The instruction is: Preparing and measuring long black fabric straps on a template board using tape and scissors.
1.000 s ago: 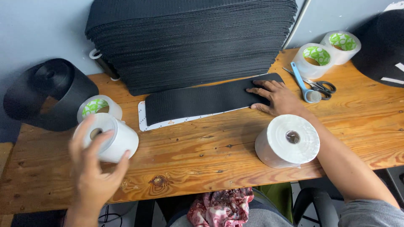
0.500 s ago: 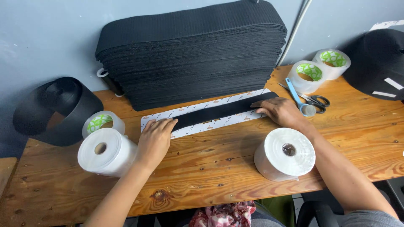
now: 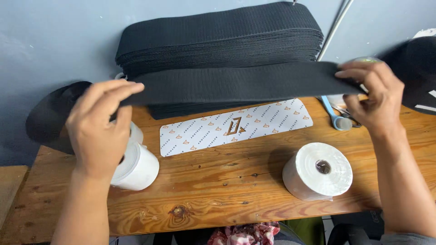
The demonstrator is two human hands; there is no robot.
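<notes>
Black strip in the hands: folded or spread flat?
Spread. The black strip stretches full length between the left hand and right hand, lifted above the patterned card.

hands: bare, no gloves or rings | forearms: bare | lap: red floral-patterned cloth

I count two hands of mine, my left hand and my right hand, and together they hold one long black ribbed fabric strip. Behind it there is one tall stack of the same black strips; how many strips are inside I cannot tell. On the wooden table I see one white printed card with orange marks, two big white rolls, one left and one right, one pair of scissors with light blue handle, and one black coiled band roll.
</notes>
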